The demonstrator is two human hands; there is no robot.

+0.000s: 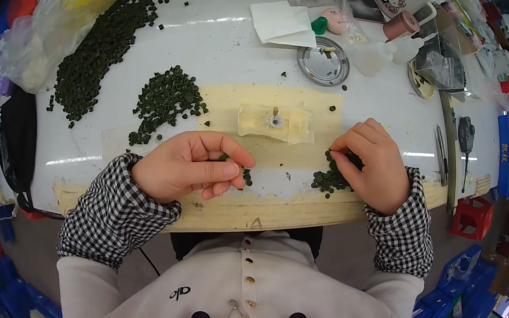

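My left hand (185, 165) is held over the near part of the table, its fingers curled and the thumb pressed against them. Small dark green pieces (223, 158) show between those fingers, and a few more (247, 176) lie beside the fingertips. To the right, my right hand (376, 166) bends over a little heap of the same dark green pieces (330, 177), thumb and forefinger close together; whether a piece is between them is hidden. Between and beyond the hands sits a small tape-covered fixture (256, 122) with an upright brown pin (275, 111) on a whitish round base.
A medium heap of green pieces (168, 101) and a larger one (104, 50) spread on the left. Farther back are a round metal lid (323, 64), white tissue (281, 23) and a pink thread spool (401, 25). Tweezers (441, 156) and a black handheld radio (466, 137) lie right.
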